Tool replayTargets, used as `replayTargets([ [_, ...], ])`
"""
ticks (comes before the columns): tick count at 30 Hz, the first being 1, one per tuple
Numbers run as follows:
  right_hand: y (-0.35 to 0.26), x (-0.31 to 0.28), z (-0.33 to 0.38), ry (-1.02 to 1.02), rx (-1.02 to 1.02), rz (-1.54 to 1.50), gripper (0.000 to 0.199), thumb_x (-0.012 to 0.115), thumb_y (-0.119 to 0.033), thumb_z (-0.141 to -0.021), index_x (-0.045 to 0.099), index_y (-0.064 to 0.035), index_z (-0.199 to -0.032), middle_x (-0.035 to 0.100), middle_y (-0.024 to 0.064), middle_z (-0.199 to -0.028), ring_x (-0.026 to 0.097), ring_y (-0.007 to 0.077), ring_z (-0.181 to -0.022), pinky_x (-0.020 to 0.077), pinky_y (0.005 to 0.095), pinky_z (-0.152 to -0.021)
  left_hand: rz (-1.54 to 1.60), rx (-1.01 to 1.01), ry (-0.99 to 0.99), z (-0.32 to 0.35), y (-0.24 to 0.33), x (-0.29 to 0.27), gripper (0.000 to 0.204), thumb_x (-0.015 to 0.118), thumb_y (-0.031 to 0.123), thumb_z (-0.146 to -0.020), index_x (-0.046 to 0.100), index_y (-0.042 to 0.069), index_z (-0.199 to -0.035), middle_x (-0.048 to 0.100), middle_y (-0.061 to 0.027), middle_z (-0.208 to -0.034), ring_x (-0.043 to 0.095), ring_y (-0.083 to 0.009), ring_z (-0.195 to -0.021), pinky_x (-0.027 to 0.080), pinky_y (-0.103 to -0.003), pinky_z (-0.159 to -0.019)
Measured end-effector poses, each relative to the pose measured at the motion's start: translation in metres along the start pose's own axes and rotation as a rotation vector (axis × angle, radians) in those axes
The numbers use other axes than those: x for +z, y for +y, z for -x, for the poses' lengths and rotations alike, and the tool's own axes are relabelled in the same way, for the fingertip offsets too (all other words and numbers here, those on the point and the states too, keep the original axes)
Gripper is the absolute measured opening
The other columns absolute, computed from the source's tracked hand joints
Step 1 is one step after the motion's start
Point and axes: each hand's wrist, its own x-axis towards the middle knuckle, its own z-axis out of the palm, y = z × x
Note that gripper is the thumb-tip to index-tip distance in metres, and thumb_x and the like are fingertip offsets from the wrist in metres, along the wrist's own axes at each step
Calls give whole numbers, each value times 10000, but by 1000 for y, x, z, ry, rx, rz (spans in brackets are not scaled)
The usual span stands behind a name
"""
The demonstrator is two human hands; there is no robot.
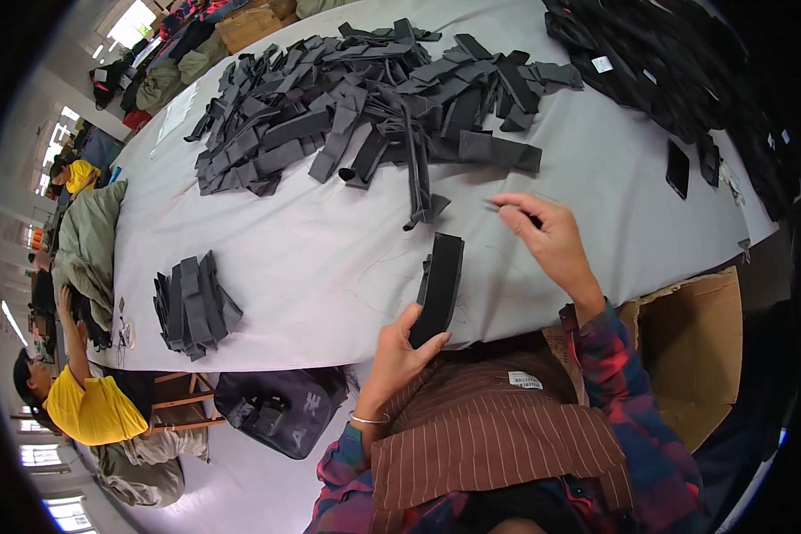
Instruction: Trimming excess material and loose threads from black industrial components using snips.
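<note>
My left hand grips the lower end of a folded black fabric strip that lies at the near edge of the grey table. My right hand hovers over the table to the right of it, thumb and fingers pinched on something small and dark that I cannot make out. A big loose heap of dark grey fabric strips covers the far middle of the table. A small stack of the same strips sits at the near left edge.
Black fabric pieces pile up at the far right of the table. An open cardboard box stands at my right side, a dark bag on the floor at my left. A person in a yellow shirt sits at the left.
</note>
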Motion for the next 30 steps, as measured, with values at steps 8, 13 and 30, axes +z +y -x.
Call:
replayTargets([
  [8, 8, 35, 3, -225, 3, 177, 227, 603, -242, -883, 692, -62, -989, 646, 96, -719, 585, 184, -631, 442, 315, -594, -66, 16, -55, -6, -7, 9, 274, 691, 82, -820, 514, -23, -1002, 535, -157, -743, 447, -189, -641, 439, -292, -613],
  [13, 14, 45, -3, -254, -35, 351, 219, 605, -250, -871, 697, -70, -955, 655, 107, -714, 600, 208, -629, 448, 331, -591, -81, -20, -58, -4, -6, 12, 260, 668, 73, -835, 518, -26, -1024, 557, -154, -716, 475, -191, -612, 449, -296, -610],
  [30, 28, 42, 15, -275, -212, 113, 123, 660, -110, -796, 699, -62, -901, 691, 86, -825, 656, 216, -750, 501, 294, -685, 568, -275, -128, 2, 12, 4, 218, 515, 122, -955, 511, -17, -1123, 648, -81, -853, 613, -110, -735, 507, -241, -684],
])
